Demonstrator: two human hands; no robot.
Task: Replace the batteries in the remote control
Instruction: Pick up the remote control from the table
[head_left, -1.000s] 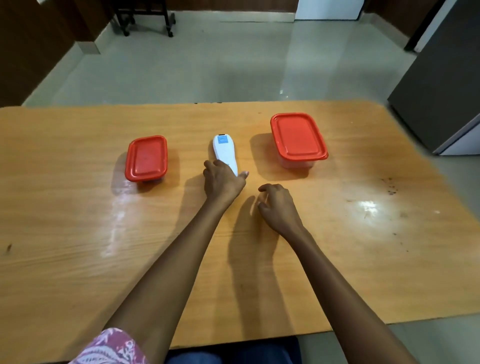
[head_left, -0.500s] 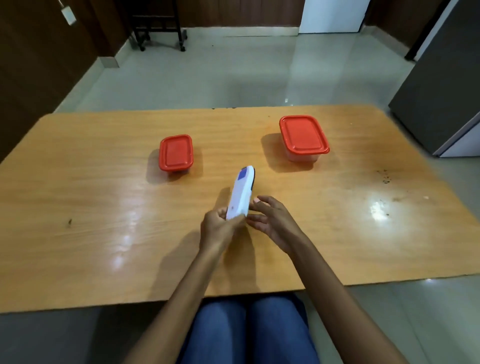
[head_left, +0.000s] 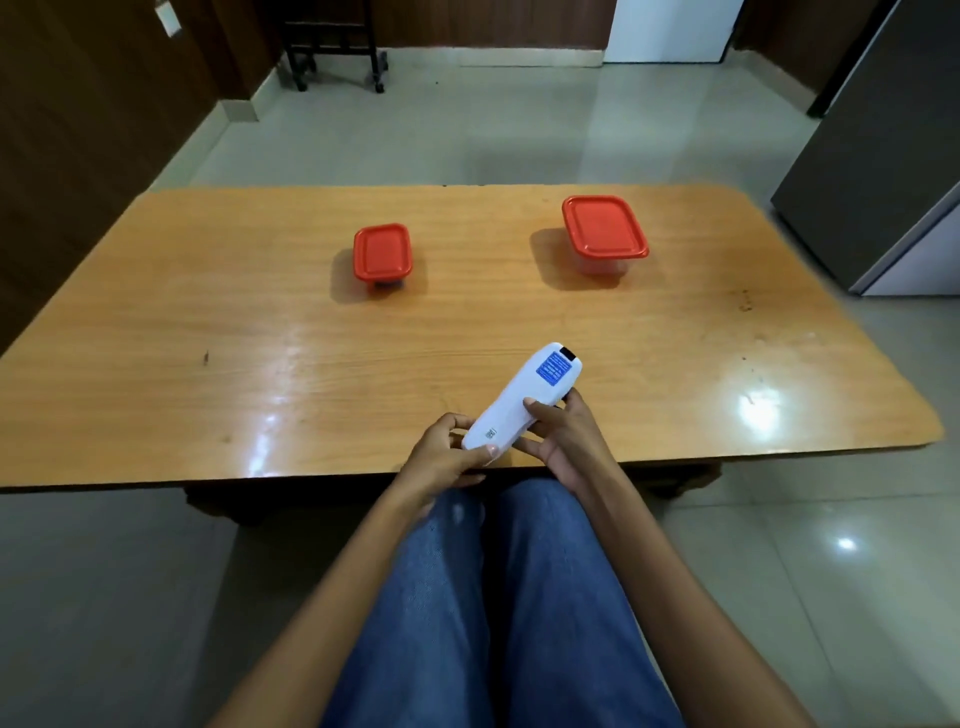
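From the head view we see the white remote control (head_left: 519, 400) held in both hands just above the near edge of the wooden table (head_left: 234, 322), lifted off the surface, back face up and slanting from lower left to upper right. A blue label (head_left: 553, 369) sits near its far end, with a small dark window just beyond it and a small printed code near the near end. The left hand (head_left: 444, 460) grips the near end, with the fingers curled along the left side and the thumb laid across the lower edge. The right hand (head_left: 566, 441) grasps the middle of the body, with the thumb resting on the back face and the fingers wrapped underneath, one fingertip showing at the right side. We cannot tell whether the battery cover is shifted. Farther back on the table stand a small red-lidded container (head_left: 383, 252) to the left and a larger red-lidded container (head_left: 604, 227) to the right, well apart from each other and from the hands. Below the hands we see legs in blue jeans (head_left: 493, 597). A grey refrigerator (head_left: 883, 156) stands on the tiled floor at right.
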